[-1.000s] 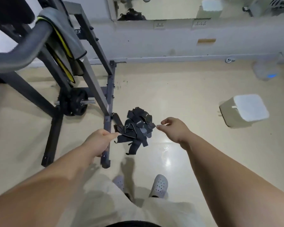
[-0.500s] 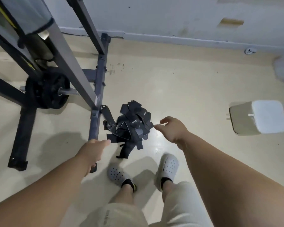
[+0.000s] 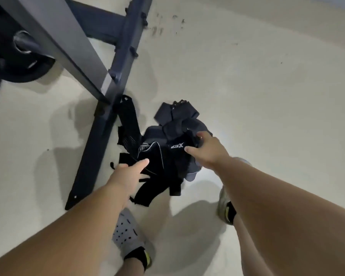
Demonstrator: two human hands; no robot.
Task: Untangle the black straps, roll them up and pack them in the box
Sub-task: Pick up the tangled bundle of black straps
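The beige floor (image 3: 267,96) carries a dark metal frame (image 3: 116,76). Just beside the frame's foot the black straps (image 3: 163,156) lie in a tangled heap. Its long axis points toward the person's shoes (image 3: 126,236). The left hand (image 3: 126,174) and right hand (image 3: 206,151) are over the heap, fingers stretched, grasping nothing.

Tangled black straps (image 3: 163,162) on pale floor (image 3: 267,86)

Straps (image 3: 163,156) on floor (image 3: 257,96), just right of frame foot (image 3: 97,144), weight plate (image 3: 12,64) behind left, shoe (image 3: 126,236) nearer
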